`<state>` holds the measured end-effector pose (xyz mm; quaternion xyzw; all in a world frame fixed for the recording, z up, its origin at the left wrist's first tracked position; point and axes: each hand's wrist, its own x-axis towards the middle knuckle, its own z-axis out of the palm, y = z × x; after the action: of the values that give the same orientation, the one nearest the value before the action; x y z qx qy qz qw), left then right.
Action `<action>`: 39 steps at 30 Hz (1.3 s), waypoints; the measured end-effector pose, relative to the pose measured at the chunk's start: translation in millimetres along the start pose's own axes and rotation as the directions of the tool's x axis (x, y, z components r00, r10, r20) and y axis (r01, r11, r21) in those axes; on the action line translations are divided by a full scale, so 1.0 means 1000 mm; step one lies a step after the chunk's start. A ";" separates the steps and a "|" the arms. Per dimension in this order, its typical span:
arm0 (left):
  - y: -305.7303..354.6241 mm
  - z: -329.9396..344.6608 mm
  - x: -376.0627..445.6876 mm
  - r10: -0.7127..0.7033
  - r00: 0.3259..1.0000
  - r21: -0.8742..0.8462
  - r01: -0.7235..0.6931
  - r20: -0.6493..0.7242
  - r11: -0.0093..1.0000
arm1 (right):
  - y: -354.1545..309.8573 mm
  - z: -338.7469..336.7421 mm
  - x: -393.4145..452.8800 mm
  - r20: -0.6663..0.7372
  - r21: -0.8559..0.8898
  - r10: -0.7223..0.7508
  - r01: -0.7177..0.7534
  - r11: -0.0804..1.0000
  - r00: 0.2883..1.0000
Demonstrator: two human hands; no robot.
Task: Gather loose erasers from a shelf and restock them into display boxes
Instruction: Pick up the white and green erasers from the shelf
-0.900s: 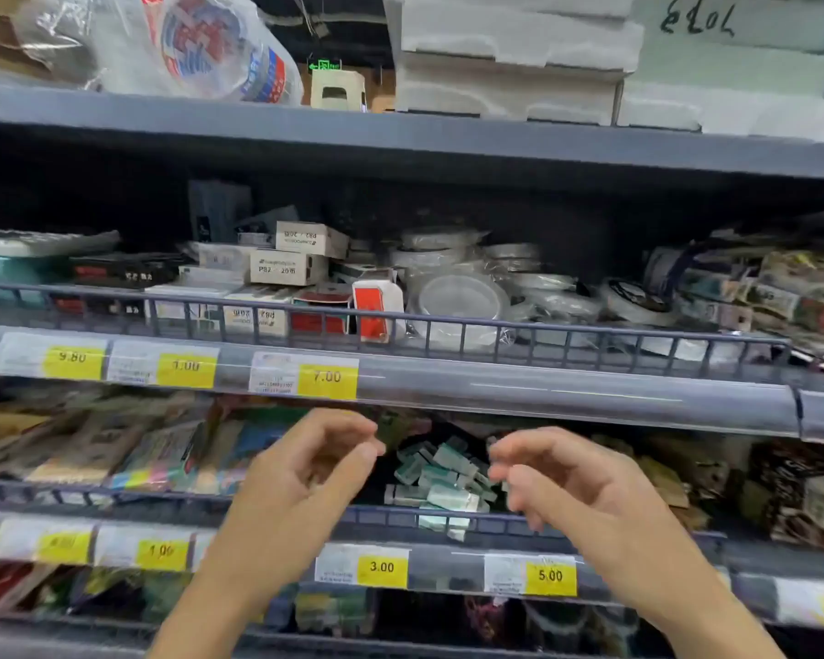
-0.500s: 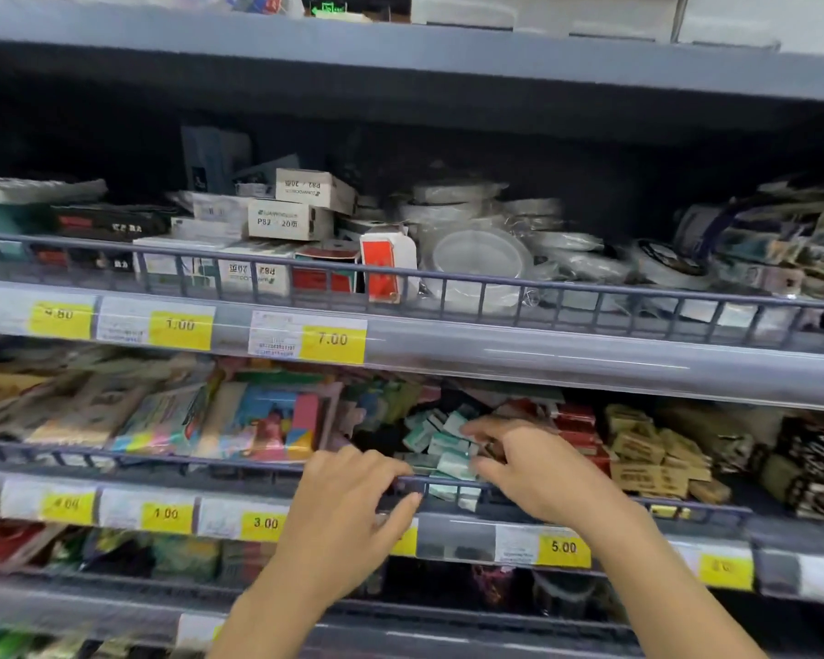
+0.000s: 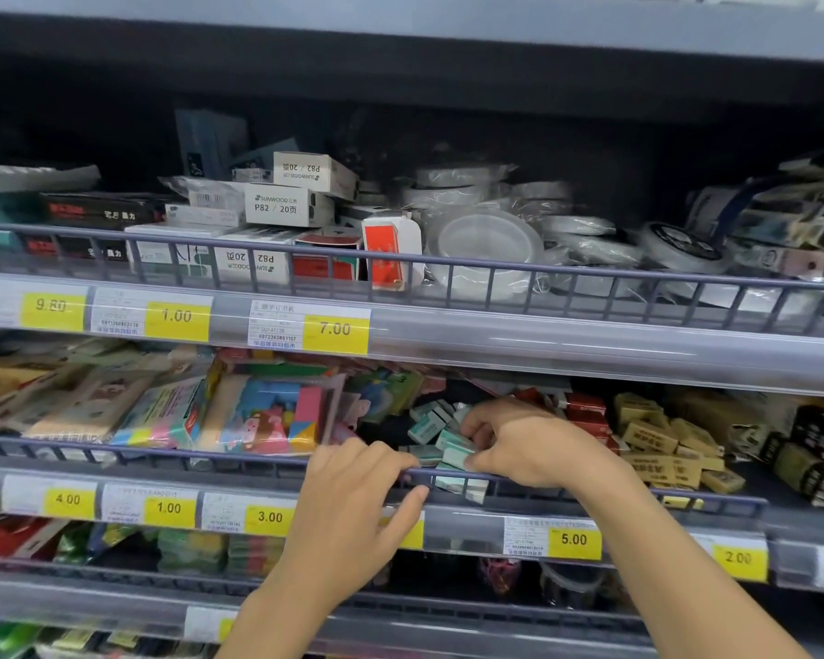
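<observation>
Several loose teal-and-white erasers lie in a heap on the middle shelf behind the wire rail. My right hand reaches over the rail into the heap, its fingers curled round a few teal erasers. My left hand rests on the rail just left of the heap, fingers hooked over the wire and thumb below it. No display box for these erasers is plainly visible.
Red eraser boxes and yellow erasers sit right of the heap. Colourful packaged sets lie to its left. The upper shelf holds white boxes and tape rolls. Yellow price tags line the shelf edges.
Both hands moved forward from mid-air to the shelf. The right hand went into the eraser heap and closed on some. The left hand settled onto the rail. The view dropped lower.
</observation>
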<state>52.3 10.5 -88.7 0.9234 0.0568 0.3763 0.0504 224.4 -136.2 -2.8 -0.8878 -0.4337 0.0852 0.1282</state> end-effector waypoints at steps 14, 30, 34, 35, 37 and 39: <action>0.040 -0.023 0.024 -0.398 0.894 -0.766 0.401 0.207 0.503 | -0.027 0.025 -0.052 -0.389 0.745 -0.180 0.424 0.515 0.903; 0.030 -0.019 0.032 -0.600 0.750 -0.882 0.447 0.279 0.149 | 0.014 0.011 -0.016 -0.442 0.223 0.080 0.024 0.975 0.893; 0.029 -0.022 0.031 -0.591 0.729 -0.860 0.498 0.345 0.112 | 0.013 0.010 0.000 -0.243 0.003 0.153 -0.157 0.988 0.958; 0.029 -0.022 0.031 -0.587 0.730 -0.856 0.504 0.351 0.115 | 0.012 0.010 0.003 -0.228 -0.025 0.158 -0.168 0.986 0.961; 0.029 -0.024 0.031 -0.585 0.724 -0.850 0.516 0.365 0.109 | 0.009 0.010 0.008 -0.209 -0.044 0.156 -0.169 0.985 0.965; 0.029 -0.025 0.032 -0.588 0.714 -0.847 0.524 0.381 0.087 | 0.005 0.008 0.012 -0.178 -0.027 0.152 -0.160 0.987 0.972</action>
<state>59.5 -12.5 -44.7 0.6198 0.1809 0.3165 0.6950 233.5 -128.7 -12.7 -0.9256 -0.3513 0.0077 0.1404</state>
